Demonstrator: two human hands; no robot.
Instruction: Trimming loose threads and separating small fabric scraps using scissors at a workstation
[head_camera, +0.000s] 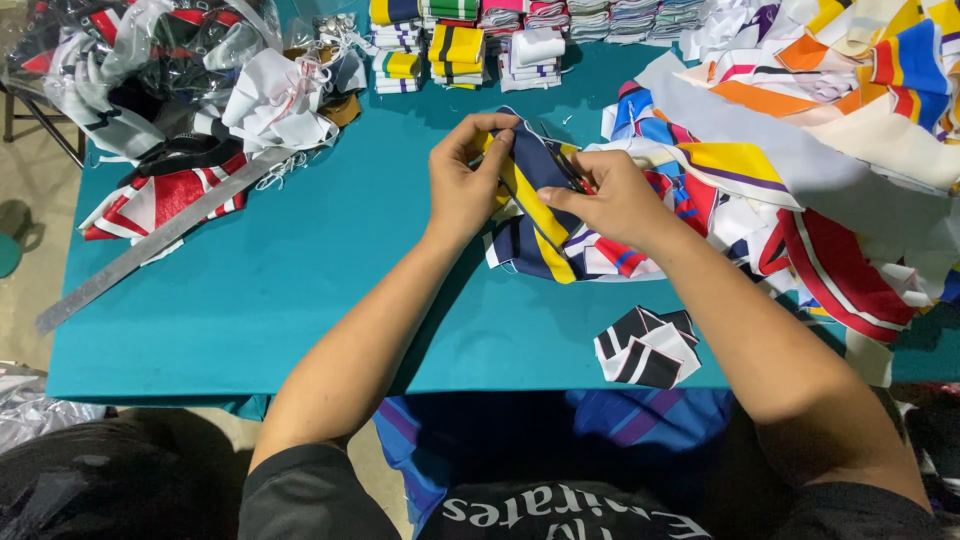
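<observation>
My left hand (466, 178) pinches the top edge of a navy fabric piece with a yellow stripe (535, 185), held up over the teal table (300, 270). My right hand (612, 200) grips the same piece from the right, with what looks like a small dark tool between thumb and finger; I cannot tell what kind. Under the hands lies a small heap of striped pieces (590, 255) in navy, yellow, red and white.
A black-and-white fabric bundle (648, 347) lies near the front edge. A long metal ruler (150, 245) lies diagonally at left. Plastic-wrapped fabric (190, 70) fills the back left, folded stacks (450, 45) the back, and a big colourful pile (830, 130) the right.
</observation>
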